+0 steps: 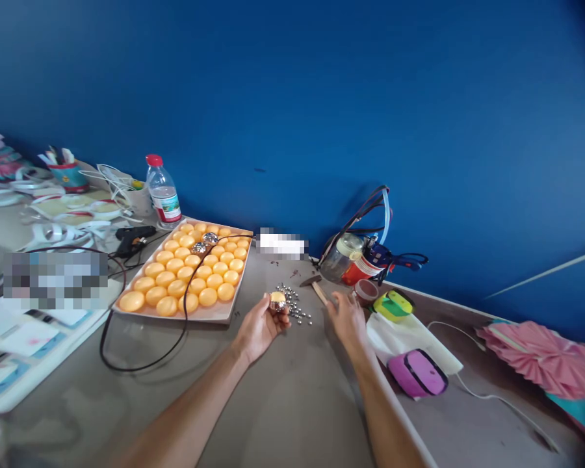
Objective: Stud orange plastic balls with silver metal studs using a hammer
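My left hand (260,328) holds an orange plastic ball (277,297) partly covered in shiny silver, pinched between thumb and fingers. Whether that silver is foil or studs I cannot make out. Just beyond it lies a loose scatter of small silver beads (297,312). To their right, my right hand (347,317) is closed over the wooden handle of a small hammer (318,291); its dark head points away and left. Most of the handle is hidden under the hand. A small round tub (365,292) stands right beside my right fingers.
A tray (175,316) of orange balls, two silver-covered, sits left, crossed by a black cable (146,369). A bottle (164,195) and glue gun (132,239) are behind. A glass jar (342,257), yellow-green case (392,305), purple case (418,373) and pink pleated fabric (541,354) lie right.
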Tool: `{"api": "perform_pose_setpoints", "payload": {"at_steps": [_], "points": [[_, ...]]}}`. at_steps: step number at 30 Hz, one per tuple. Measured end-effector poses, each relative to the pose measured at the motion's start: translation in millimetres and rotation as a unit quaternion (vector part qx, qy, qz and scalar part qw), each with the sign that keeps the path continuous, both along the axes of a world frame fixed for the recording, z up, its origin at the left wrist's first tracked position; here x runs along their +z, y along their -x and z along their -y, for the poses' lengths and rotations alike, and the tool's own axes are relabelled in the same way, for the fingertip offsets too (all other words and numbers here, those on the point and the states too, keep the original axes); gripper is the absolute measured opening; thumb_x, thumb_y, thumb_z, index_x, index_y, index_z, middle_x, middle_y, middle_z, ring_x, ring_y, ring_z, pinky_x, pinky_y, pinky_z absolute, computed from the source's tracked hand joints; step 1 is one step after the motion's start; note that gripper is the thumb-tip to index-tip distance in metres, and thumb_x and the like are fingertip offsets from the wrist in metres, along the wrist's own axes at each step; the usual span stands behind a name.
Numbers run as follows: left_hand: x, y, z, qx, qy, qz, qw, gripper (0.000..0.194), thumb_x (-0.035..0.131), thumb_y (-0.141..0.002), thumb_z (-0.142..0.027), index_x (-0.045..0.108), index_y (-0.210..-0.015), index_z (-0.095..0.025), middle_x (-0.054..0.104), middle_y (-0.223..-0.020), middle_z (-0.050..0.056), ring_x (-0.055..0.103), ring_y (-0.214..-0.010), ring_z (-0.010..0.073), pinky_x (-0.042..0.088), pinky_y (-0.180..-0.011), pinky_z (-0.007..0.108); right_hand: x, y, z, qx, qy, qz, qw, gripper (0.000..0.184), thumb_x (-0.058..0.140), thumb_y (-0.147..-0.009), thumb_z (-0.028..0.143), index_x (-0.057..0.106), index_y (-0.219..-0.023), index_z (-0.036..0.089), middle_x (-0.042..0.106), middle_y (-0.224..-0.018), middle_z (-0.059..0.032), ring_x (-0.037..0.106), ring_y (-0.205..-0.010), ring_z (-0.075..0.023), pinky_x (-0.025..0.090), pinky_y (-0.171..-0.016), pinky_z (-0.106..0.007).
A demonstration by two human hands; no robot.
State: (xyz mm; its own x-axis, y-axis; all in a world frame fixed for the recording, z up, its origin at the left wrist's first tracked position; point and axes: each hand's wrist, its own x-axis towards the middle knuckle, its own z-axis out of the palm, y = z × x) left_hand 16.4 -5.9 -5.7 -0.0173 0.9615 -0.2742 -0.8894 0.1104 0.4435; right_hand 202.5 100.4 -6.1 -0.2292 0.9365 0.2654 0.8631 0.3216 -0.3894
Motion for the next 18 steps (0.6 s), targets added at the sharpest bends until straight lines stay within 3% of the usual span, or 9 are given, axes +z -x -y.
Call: {"api": "perform_pose_setpoints", "payload": {"at_steps": [2, 5, 11, 15, 18], "points": [[0.0, 1, 0, 0.001, -0.004, 0.008, 1.000, 0.031, 0.044, -0.086, -0.037, 0.058, -0.079, -0.010, 0.063, -0.074, 0.009, 0.058, -0.059, 0.0143, 0.048, -0.063, 0.029, -5.3, -3, -4, -0.002, 0.032, 0.107, 0.994, 0.025, 0.052, -0.078, 0.030, 0.061, -0.098, 0.016, 0.060, -0.098, -0.0120, 0.054, -0.093, -0.0232, 0.038, -0.078, -0.031], [0.7, 2, 0, 0.001, -0.004, 0.014, 1.000, 0.030, 0.044, -0.086, -0.035, 0.058, -0.081, -0.010, 0.064, -0.076, 0.010, 0.059, -0.061, 0.0147, 0.049, -0.065, 0.030, -8.3, -2, -4, 0.006, 0.059, 0.160, 0.985, 0.023, 0.050, -0.081, 0.028, 0.061, -0.097, 0.016, 0.061, -0.097, -0.0108, 0.057, -0.087, -0.0207, 0.038, -0.072, -0.028], [1.2, 2, -2, 0.023, 0.023, 0.017, 0.999, 0.029, 0.044, -0.086, -0.036, 0.057, -0.076, -0.011, 0.064, -0.073, 0.009, 0.059, -0.058, 0.0140, 0.048, -0.060, 0.027, 7.5, 2, 3, 0.048, 0.028, 0.079, 0.995, 0.028, 0.034, -0.087, 0.022, 0.061, -0.090, 0.016, 0.063, -0.090, -0.0092, 0.059, -0.081, -0.0171, 0.039, -0.070, -0.026], [0.4, 3, -2, 0.027, 0.020, 0.018, 0.999, 0.030, 0.044, -0.087, -0.035, 0.056, -0.073, -0.011, 0.064, -0.072, 0.010, 0.060, -0.059, 0.0144, 0.048, -0.061, 0.027, 17.1, 10, 13, 0.065, 0.028, 0.037, 0.997, 0.035, 0.047, -0.079, 0.041, 0.057, -0.105, 0.019, 0.058, -0.102, -0.0092, 0.059, -0.081, -0.0185, 0.042, -0.070, -0.029], [-1.4, 3, -3, 0.034, 0.018, 0.006, 0.999, 0.031, 0.043, -0.087, -0.036, 0.057, -0.076, -0.011, 0.064, -0.071, 0.009, 0.059, -0.058, 0.0143, 0.048, -0.061, 0.027, 15.4, 18, 20, 0.095, 0.080, 0.047, 0.991, 0.046, 0.053, -0.075, 0.042, 0.053, -0.115, 0.019, 0.055, -0.109, -0.0105, 0.057, -0.091, -0.0209, 0.042, -0.076, -0.029]]}}
